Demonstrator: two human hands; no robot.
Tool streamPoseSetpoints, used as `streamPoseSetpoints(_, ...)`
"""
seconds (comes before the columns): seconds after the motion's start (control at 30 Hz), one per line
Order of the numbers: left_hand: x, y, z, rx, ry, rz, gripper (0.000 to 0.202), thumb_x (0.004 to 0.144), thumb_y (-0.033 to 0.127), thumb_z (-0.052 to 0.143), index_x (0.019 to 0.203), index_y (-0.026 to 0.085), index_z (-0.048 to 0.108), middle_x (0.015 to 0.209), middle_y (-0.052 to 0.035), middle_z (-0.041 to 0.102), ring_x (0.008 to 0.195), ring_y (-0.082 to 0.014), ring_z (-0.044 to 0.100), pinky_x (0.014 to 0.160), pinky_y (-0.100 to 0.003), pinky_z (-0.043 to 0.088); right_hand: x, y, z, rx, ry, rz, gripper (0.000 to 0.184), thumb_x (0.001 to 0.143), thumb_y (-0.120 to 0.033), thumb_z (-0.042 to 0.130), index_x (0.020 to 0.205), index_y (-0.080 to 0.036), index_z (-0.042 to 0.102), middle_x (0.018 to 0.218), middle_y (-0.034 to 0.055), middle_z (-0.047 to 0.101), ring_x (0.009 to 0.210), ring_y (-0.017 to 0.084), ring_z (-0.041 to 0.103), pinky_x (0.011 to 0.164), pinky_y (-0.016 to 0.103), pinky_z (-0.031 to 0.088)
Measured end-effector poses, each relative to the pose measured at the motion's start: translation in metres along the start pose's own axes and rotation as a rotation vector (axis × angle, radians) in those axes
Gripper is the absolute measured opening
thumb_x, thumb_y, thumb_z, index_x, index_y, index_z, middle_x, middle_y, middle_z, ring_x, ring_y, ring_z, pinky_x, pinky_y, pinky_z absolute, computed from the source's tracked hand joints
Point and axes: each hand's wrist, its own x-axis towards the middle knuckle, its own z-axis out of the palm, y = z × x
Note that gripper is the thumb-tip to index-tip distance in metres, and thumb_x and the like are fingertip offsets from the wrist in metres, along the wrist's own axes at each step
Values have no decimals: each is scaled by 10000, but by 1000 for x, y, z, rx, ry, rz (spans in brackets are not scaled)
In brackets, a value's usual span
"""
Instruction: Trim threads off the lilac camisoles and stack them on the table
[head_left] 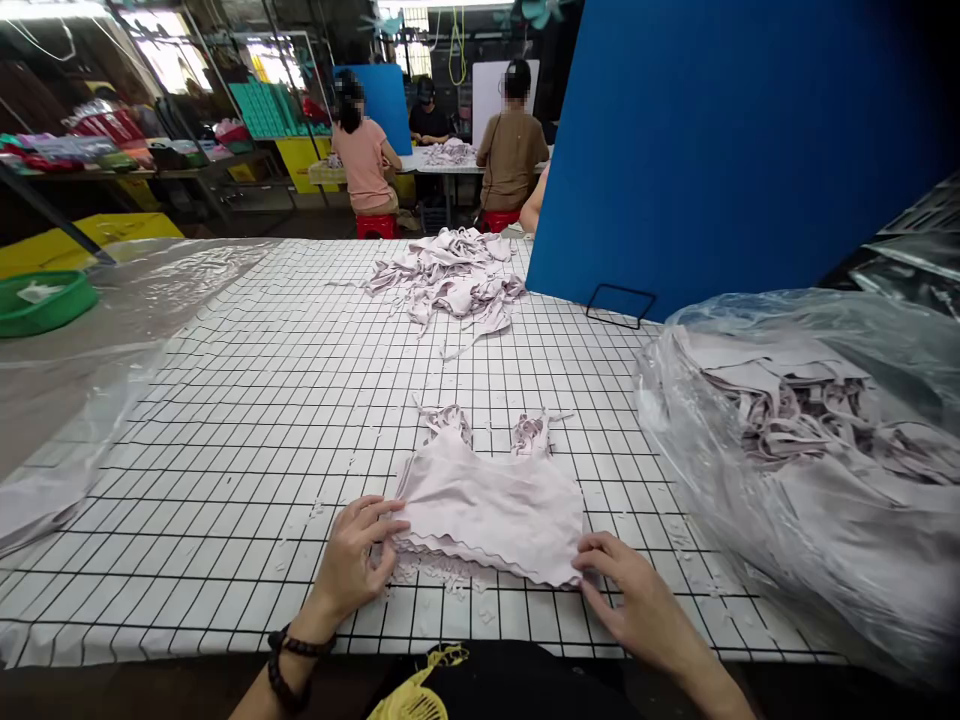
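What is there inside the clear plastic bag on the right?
Inside the bag are pale garments, with straps bunched among them. Whatever lies beneath the top ones is covered, so I cannot tell how many there are.

A garment workshop: beyond the left grip (360,555), people (365,165) on red stools (376,227) sit around a counter (442,169) heaped with garments (452,151).

Left hand (356,565) bare, dark round-bead bracelet (306,648) in loops at wrist. Right hand (626,595) bare, forearms (705,675) too. Black clothing (532,685), yellow lacy-looking patch (409,702), below bench's (187,635) near edge.
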Motion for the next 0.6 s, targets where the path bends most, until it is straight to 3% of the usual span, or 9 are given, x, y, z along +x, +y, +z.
streamPoseSetpoints(0.1,11,24,1,-17,77,-64,298,716,113,565,939,272,683,1160,-43,631,1158,-306,472,977,-541,376,12,-2,-18,138,24,125,120,851,-338,543,886,-265,631,997,69,636,846,219,611,718,342,512)
streamPoseSetpoints(0.17,28,49,7,-172,79,-103,292,748,122,545,953,277,684,1116,-51,642,1132,-286,502,978,-519,395,32,4,-26,218,104,235,176,862,-392,532,883,-251,634,929,60,656,770,200,608,655,314,500)
streamPoseSetpoints(0.3,74,101,36,-681,-268,-145,267,840,226,497,1010,298,690,1051,-67,665,995,-226,602,890,-383,483,100,31,-25,439,206,435,278,811,-472,575,849,-203,637,740,33,663,500,128,539,486,262,447)
streamPoseSetpoints(0.37,94,115,58,-926,-430,-268,259,838,312,539,1051,265,678,1072,-82,668,939,-217,633,856,-360,496,138,45,-18,604,185,545,300,775,-481,607,837,-187,617,655,11,639,354,81,437,325,217,299)
streamPoseSetpoints(0.47,110,118,90,-1251,-570,-509,384,798,402,615,1108,176,636,1122,-140,650,906,-218,656,846,-372,495,183,59,-8,808,99,684,318,760,-480,630,745,-167,578,451,-39,517,264,48,323,264,182,139)
streamPoseSetpoints(0.6,110,104,112,-1492,-523,-651,460,763,412,679,1110,117,614,1099,-183,651,918,-202,653,862,-354,479,214,65,-3,954,-13,720,282,758,-395,666,685,-157,533,384,-81,399,257,28,259,253,152,113)
